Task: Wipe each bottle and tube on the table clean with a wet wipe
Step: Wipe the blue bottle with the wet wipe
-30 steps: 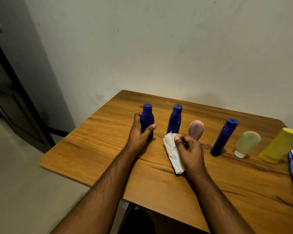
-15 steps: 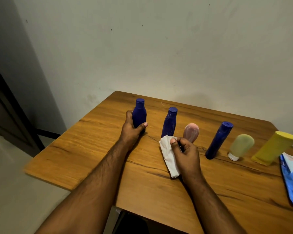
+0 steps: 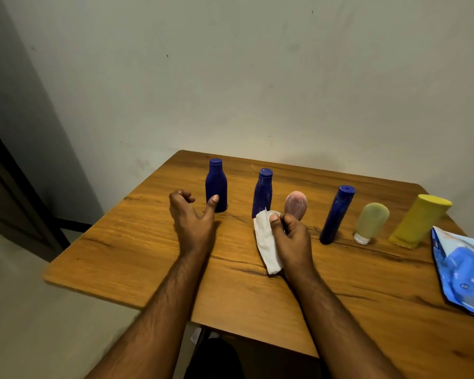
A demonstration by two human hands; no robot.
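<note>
Up on the wooden table stand six containers in a row: two short blue bottles, a pink tube, a tall blue bottle, a pale green tube and a yellow tube. The left hand hovers just beside the leftmost bottle, fingers loosely curled, holding nothing. The right hand pinches a white wipe before the pink tube. A blue wipe pack lies at the right edge.

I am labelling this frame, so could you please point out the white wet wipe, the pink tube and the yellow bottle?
white wet wipe [image 3: 264, 242], head view, on its crumpled middle.
pink tube [image 3: 296, 205], head view, on its rounded upper body.
yellow bottle [image 3: 419, 221], head view, on the middle of its side.
</note>
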